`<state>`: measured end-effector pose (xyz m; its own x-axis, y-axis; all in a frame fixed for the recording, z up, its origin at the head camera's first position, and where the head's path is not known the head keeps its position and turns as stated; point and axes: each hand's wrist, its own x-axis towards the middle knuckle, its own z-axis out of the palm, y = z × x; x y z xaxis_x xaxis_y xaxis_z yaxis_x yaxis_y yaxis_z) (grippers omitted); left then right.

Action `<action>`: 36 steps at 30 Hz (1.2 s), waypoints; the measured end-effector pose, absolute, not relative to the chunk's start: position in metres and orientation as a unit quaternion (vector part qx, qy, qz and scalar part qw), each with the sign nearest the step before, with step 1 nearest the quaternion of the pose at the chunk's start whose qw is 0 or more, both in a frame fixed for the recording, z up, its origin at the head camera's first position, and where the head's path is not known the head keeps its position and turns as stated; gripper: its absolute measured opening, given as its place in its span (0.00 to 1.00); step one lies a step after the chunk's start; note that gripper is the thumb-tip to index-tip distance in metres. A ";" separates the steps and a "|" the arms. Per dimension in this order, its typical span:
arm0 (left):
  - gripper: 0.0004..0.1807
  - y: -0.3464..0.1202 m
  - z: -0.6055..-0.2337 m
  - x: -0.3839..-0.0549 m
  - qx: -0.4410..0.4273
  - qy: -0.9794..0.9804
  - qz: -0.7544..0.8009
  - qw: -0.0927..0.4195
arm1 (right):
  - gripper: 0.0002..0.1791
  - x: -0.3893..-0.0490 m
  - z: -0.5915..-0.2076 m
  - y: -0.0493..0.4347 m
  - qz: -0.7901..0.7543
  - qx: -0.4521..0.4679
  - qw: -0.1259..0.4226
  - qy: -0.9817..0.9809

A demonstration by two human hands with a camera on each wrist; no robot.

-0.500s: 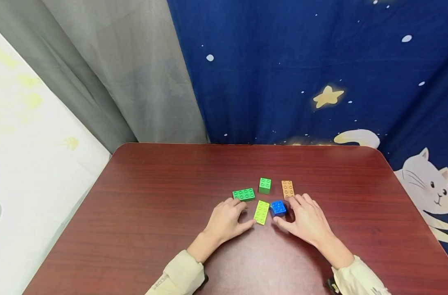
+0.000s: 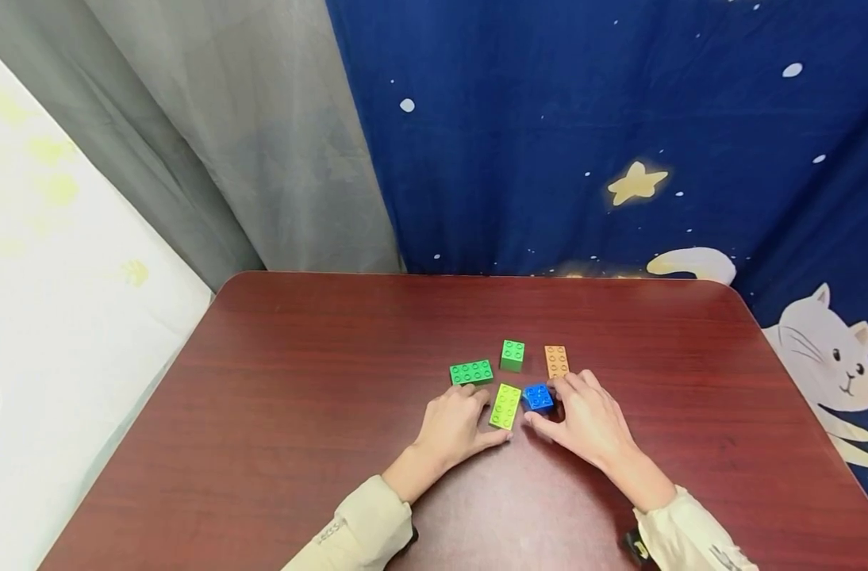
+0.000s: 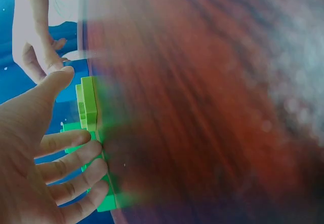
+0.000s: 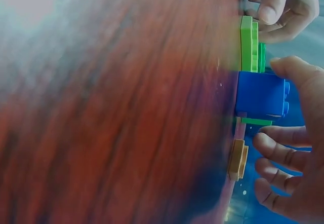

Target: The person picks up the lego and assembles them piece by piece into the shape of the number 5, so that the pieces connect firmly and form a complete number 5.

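A lime-green toy building brick (image 2: pixel 505 407) lies lengthwise on the table. My left hand (image 2: pixel 454 427) is just left of it, thumb in front of its near end and fingers spread, with a gap to the brick. To the right of the lime brick stands a square blue brick (image 2: pixel 537 397). Around the blue one my right hand (image 2: pixel 589 420) reaches with thumb and fingers apart; in the right wrist view the blue brick (image 4: pixel 260 93) sits between thumb and index finger, not pinched. Beyond the left fingers is a long green brick (image 2: pixel 471 372).
A small square green brick (image 2: pixel 512 355) stands behind the lime one. Beyond the right fingertips lies a flat orange brick (image 2: pixel 557 361), its near end partly covered. The brown wooden table (image 2: pixel 320 357) reaches back to a grey and a blue curtain (image 2: pixel 491 143).
My left hand has slid right, so its thumb now lies across the front of the lime brick. My right hand has shifted slightly left beside the blue brick. The bricks look unmoved.
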<state>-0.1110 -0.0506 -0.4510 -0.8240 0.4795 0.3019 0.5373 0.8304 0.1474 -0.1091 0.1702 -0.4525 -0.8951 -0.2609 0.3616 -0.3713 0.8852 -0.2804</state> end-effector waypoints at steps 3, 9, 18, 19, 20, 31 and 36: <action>0.27 -0.049 -0.450 -0.111 -0.265 -0.951 -0.099 0.128 | 0.30 -0.110 -0.452 0.169 0.185 0.157 0.166 -0.956; 0.29 -0.044 -0.450 -0.110 -0.274 -0.952 -0.049 0.124 | 0.26 -0.109 -0.453 0.169 0.181 0.151 0.157 -0.959; 0.30 -0.041 -0.453 -0.108 -0.236 -0.963 -0.051 0.117 | 0.24 -0.106 -0.453 0.166 0.187 0.154 0.155 -0.958; 0.31 -0.041 -0.453 -0.108 -0.233 -0.964 -0.049 0.118 | 0.24 -0.106 -0.453 0.166 0.187 0.153 0.155 -0.958; 0.32 -0.040 -0.453 -0.107 -0.231 -0.964 -0.048 0.120 | 0.24 -0.105 -0.453 0.166 0.188 0.151 0.155 -0.958; 0.20 -0.044 -0.454 -0.110 -0.264 -0.954 -0.067 0.123 | 0.24 -0.106 -0.455 0.170 0.214 0.159 0.171 -0.949; 0.15 -0.053 -0.452 -0.115 -0.310 -0.939 -0.123 0.080 | 0.23 -0.105 -0.457 0.169 0.228 0.151 0.171 -0.946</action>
